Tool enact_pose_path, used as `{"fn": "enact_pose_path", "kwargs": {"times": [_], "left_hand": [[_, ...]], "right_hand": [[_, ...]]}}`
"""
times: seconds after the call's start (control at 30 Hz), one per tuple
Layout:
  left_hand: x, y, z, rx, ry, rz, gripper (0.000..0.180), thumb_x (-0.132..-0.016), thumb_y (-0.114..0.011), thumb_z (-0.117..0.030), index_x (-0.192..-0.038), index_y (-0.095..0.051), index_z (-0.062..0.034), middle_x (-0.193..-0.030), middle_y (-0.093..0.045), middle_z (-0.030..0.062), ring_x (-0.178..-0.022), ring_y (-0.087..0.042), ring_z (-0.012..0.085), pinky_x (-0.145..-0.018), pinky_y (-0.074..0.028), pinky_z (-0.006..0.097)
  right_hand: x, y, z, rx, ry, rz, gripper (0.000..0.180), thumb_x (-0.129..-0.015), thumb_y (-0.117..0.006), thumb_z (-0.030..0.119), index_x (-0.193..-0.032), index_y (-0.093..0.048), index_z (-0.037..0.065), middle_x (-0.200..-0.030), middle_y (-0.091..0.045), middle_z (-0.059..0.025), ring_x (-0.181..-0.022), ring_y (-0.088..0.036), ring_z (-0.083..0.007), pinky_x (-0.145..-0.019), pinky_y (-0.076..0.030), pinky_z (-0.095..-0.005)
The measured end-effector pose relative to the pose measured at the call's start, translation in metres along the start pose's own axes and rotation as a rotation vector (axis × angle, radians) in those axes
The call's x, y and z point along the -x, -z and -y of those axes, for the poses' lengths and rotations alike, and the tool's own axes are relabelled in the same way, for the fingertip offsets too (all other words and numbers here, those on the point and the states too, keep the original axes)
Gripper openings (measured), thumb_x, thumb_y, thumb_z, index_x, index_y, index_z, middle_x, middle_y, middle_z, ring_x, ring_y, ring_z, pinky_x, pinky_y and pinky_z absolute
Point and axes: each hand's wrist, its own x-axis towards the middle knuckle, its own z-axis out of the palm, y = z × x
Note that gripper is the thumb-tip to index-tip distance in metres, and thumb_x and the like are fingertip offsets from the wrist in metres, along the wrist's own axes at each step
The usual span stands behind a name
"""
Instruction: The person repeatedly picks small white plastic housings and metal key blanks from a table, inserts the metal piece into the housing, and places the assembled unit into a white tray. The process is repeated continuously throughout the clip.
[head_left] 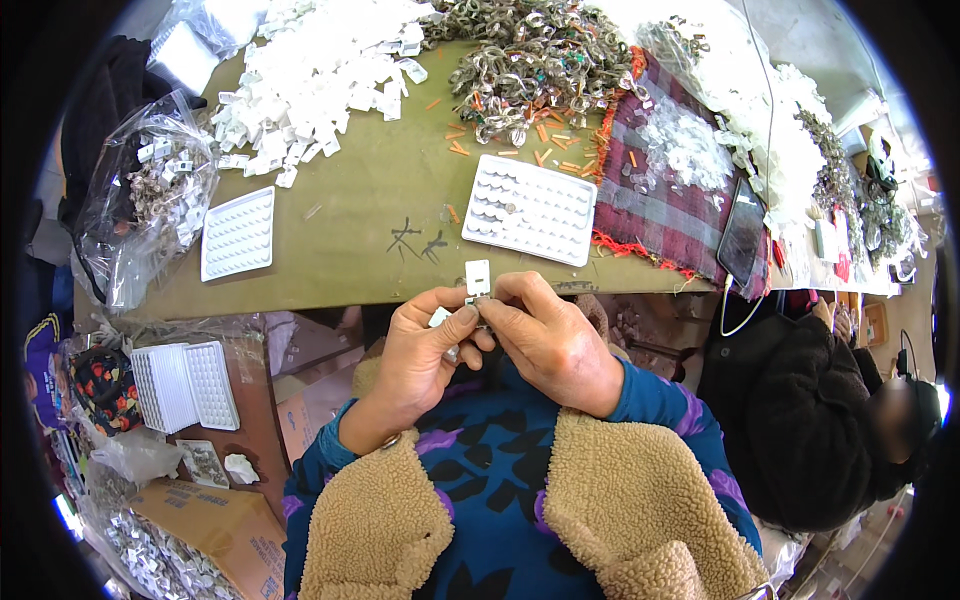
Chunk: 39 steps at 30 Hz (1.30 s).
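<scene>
Over the near edge of the table, my two hands meet around a small white plastic card (pixel 477 277), held upright with a dark line at its lower end. My left hand (pixel 418 345) is closed, thumb and finger pinching near that end; another white piece (pixel 439 317) shows in its curled fingers. The fingertips of my right hand (pixel 545 335) are pinched together at the card's lower end, and whatever they grip is hidden. Just beyond lies a white tray (pixel 545 247) with rows of slots, some holding dark curved strips like false eyelashes.
White plastic pieces (pixel 300 80) heap at the back left, beside a tangled pile of grey-brown strips (pixel 530 60). Another white tray (pixel 238 236) lies left. A phone (pixel 742 232) rests on plaid cloth (pixel 665 190) at right. Another person (pixel 800 430) sits right; a cardboard box (pixel 215 530) stands lower left.
</scene>
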Motion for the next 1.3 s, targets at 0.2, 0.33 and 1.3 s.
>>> {"fn": "enact_pose_path", "kwargs": {"times": [0.2, 0.33, 1.3], "left_hand": [[-0.001, -0.001, -0.005, 0.081, -0.011, 0.017, 0.020, -0.095, -0.063, -0.006, -0.113, -0.063, 0.0027, -0.092, -0.069, 0.0135, -0.073, -0.069, 0.0176, -0.055, -0.057, 0.024], [-0.004, -0.001, -0.008, -0.001, -0.018, 0.016, 0.019, -0.095, -0.063, -0.005, -0.112, -0.063, 0.0033, -0.091, -0.069, 0.0137, -0.072, -0.069, 0.0175, -0.055, -0.057, 0.025], [-0.022, -0.009, -0.029, -0.124, -0.067, -0.095, 0.027, -0.097, -0.062, -0.012, -0.117, -0.060, 0.0062, -0.103, -0.069, 0.0168, -0.085, -0.072, 0.0226, -0.049, -0.054, 0.023]], "right_hand": [[-0.007, 0.005, -0.002, -0.235, -0.168, -0.162, 0.031, -0.081, -0.068, -0.008, -0.111, -0.065, -0.002, -0.097, -0.064, -0.0139, -0.080, -0.065, -0.0298, -0.072, -0.055, -0.0342], [-0.014, -0.009, -0.010, -0.134, -0.130, -0.190, 0.032, -0.080, -0.070, -0.006, -0.111, -0.066, 0.000, -0.090, -0.066, -0.0133, -0.078, -0.065, -0.0302, -0.068, -0.053, -0.0368], [-0.029, 0.010, -0.052, 0.090, -0.240, -0.216, 0.025, -0.078, -0.068, -0.009, -0.101, -0.066, 0.000, -0.094, -0.065, -0.0144, -0.084, -0.065, -0.0315, -0.073, -0.053, -0.0364]]}}
